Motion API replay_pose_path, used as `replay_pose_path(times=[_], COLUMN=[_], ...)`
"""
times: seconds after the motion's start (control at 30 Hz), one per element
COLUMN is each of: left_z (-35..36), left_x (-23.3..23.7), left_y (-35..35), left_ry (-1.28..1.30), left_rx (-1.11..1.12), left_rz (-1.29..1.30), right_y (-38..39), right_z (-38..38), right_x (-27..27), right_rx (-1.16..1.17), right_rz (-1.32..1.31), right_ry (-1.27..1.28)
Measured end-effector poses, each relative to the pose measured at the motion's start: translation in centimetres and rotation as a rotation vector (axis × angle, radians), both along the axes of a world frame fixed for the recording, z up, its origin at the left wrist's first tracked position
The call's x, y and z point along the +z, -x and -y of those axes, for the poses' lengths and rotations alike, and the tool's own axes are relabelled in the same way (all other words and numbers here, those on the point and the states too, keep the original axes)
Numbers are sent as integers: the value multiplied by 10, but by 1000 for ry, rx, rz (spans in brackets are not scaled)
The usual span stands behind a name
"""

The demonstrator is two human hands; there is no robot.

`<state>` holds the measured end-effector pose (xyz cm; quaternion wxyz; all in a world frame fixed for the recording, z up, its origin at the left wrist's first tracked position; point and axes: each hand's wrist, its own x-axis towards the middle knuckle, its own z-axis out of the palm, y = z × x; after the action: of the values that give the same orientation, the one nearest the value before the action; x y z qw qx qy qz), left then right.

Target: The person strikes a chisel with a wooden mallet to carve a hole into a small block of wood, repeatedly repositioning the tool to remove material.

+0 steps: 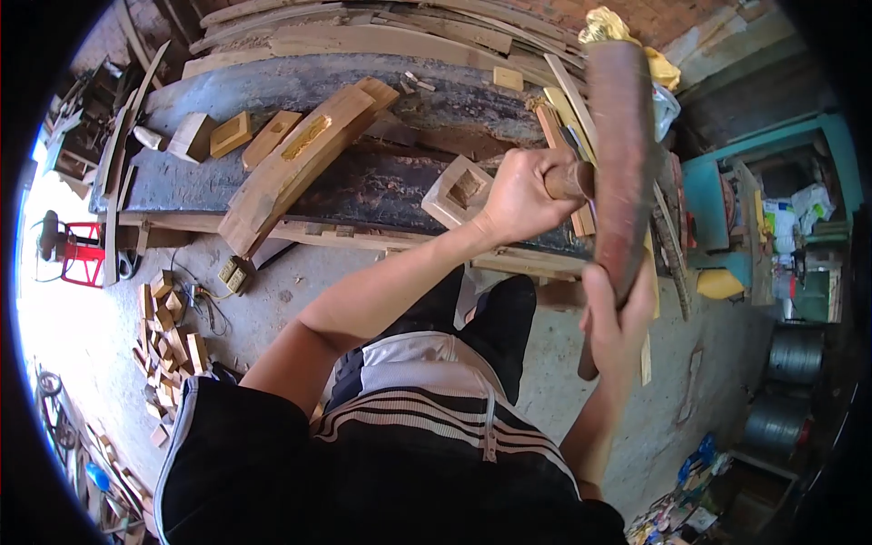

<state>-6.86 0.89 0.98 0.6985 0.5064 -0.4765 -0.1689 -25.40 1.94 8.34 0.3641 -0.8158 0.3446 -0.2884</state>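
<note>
My left hand is closed around the round wooden handle of a chisel, its butt end pointing right. The blade is hidden behind the fist. My right hand grips the lower end of a thick, dark brown wooden mallet, shaped like a club and held upright. Its side overlaps the butt of the chisel handle in this view. Just left of my left fist, a pale wooden block with a squarish recess cut into it rests on the dark, scarred workbench.
A long beam with a chiselled slot lies across the bench, beside smaller blocks. Planks are stacked behind. Wood offcuts lie on the floor at left, near a red stool. Metal drums stand at right.
</note>
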Motion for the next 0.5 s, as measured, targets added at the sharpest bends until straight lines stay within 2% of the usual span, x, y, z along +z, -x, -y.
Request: replay_pose_path(times=[0.03,0.1,0.17,0.23,0.33,0.37,0.4,0.47,0.5], left_z=[0,-4,-4,-6,-2,-1,-4,-2,-9], left_x=[1,-1,-2,2,1,-1,-3,-8,7], left_y=[3,1,2,9,14,11,10,-3,-13], left_ry=[38,-36,-122,-64,34,13,-19,27,-58], left_rx=[-12,-50,-74,-76,-70,-86,-104,-175,-120], left_rz=[-80,-45,78,52,39,42,42,-123,-132], right_y=[2,-1,8,13,6,7,7,10,11], right_z=[-6,-17,-14,-10,-8,-10,-13,-18,-16], right_x=[6,19,12,5,-5,-5,-5,-7,-12], right_rx=[-44,-116,-79,-47,-61,-24,-22,-81,-107], right_rz=[110,352,361,367,14,117,120,235,236], right_ry=[-64,-103,-57,8,90,-70,-73,-317,-319])
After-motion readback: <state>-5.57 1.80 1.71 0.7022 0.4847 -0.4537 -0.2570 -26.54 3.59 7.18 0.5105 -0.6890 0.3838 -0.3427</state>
